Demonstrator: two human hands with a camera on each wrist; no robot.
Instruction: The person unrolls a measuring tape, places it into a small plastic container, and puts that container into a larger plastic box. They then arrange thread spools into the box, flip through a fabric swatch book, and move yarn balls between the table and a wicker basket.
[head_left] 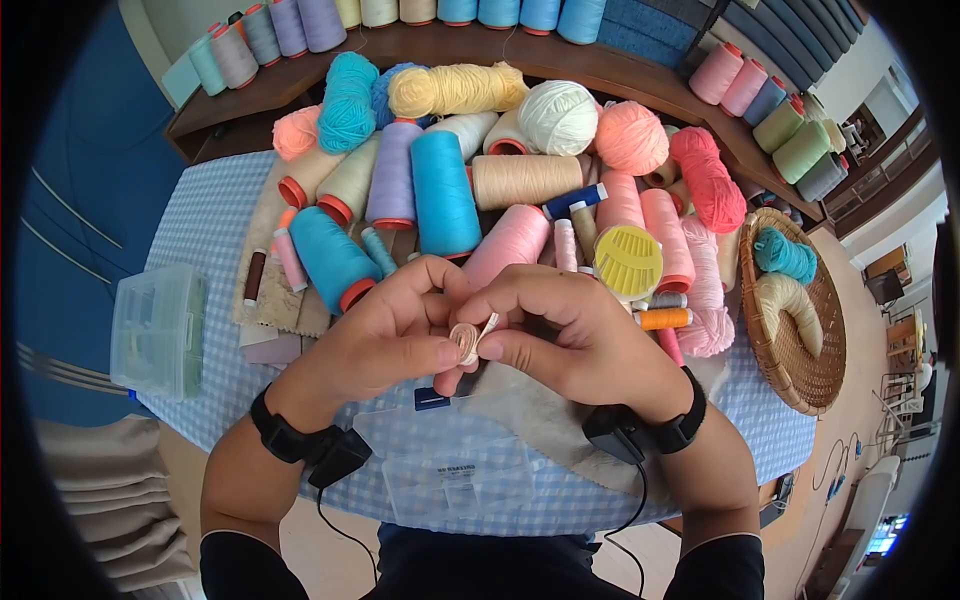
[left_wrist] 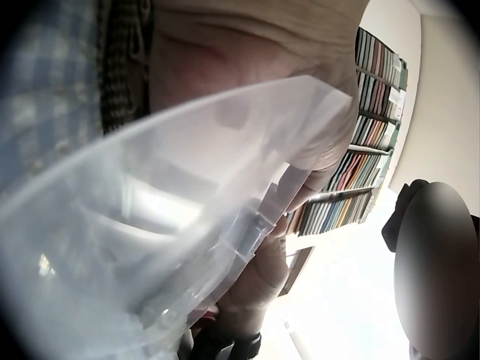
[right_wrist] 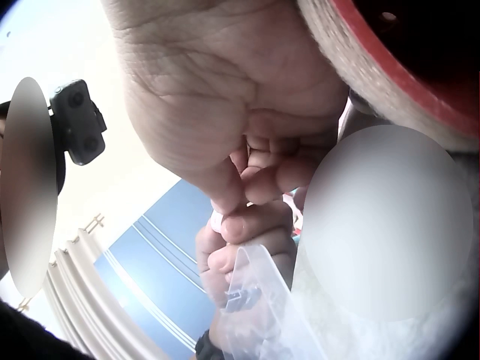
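A small rolled strip [head_left: 464, 342], pale beige, like ribbon or tape wound into a flat coil, is held between both hands above the near part of the table. My left hand [head_left: 395, 335] pinches the coil from the left with its thumb and fingers. From the other side my right hand [head_left: 575, 335] pinches the strip's loose end, which sticks up from the coil. Both palms show in the wrist views, the left hand [left_wrist: 255, 67] large in its own and the right hand [right_wrist: 217, 90] in its own. There the fingers mostly hide the strip.
A clear plastic case [head_left: 455, 485] lies below the hands on the checked cloth [head_left: 210, 215]. Thread cones [head_left: 445, 190] and yarn balls [head_left: 558, 118] crowd the table beyond. A lidded clear box [head_left: 160, 330] stands left, a wicker basket [head_left: 785, 370] right. Cables hang from both wrists.
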